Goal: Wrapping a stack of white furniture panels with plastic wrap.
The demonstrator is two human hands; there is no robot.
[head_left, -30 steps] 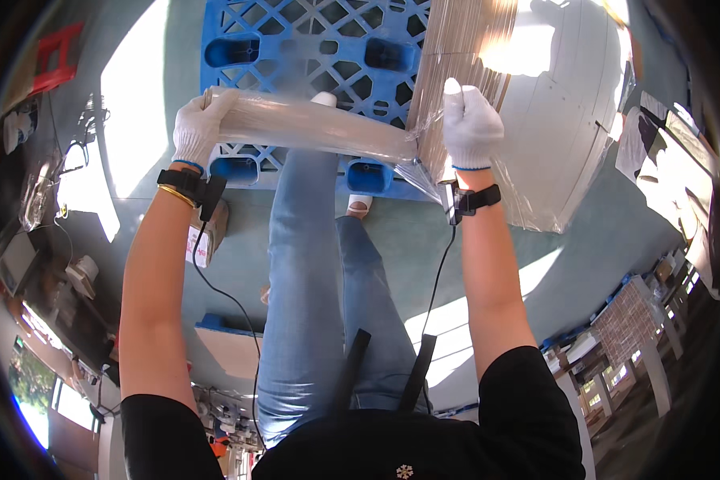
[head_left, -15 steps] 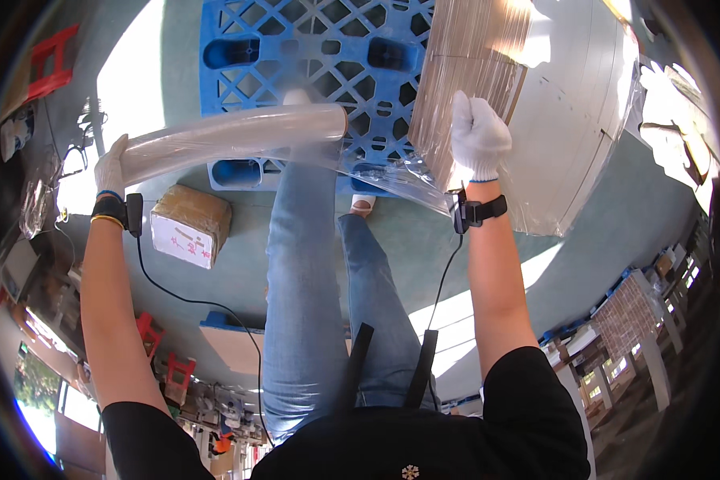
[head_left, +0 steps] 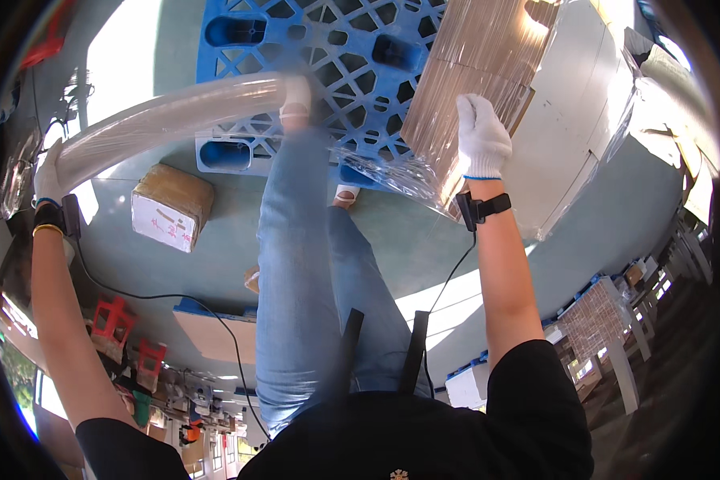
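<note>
My left hand (head_left: 50, 170), in a white knit glove, is closed around the near left end of a long roll of clear stretch film (head_left: 168, 116). The roll slants up to the right, its far end beside my forward foot. A gathered band of clear film (head_left: 400, 174) runs low across the pallet edge to the corner of a film-wrapped cardboard stack (head_left: 476, 64). My right hand (head_left: 484, 138), also gloved, is closed in front of that stack, above the band's right end. Whether film is inside its fingers is hidden.
A blue plastic pallet (head_left: 352, 60) lies ahead, under the stack's left side. On the floor at left sits a taped carton (head_left: 172, 208). Red stools (head_left: 114, 322) stand behind at left, a brick-patterned table (head_left: 596, 320) at right. Cords hang from both wrists.
My left hand has swung left and slightly down with the film roll, baring my forward foot. My right hand stays closed near the stack. The view has shifted a little.
</note>
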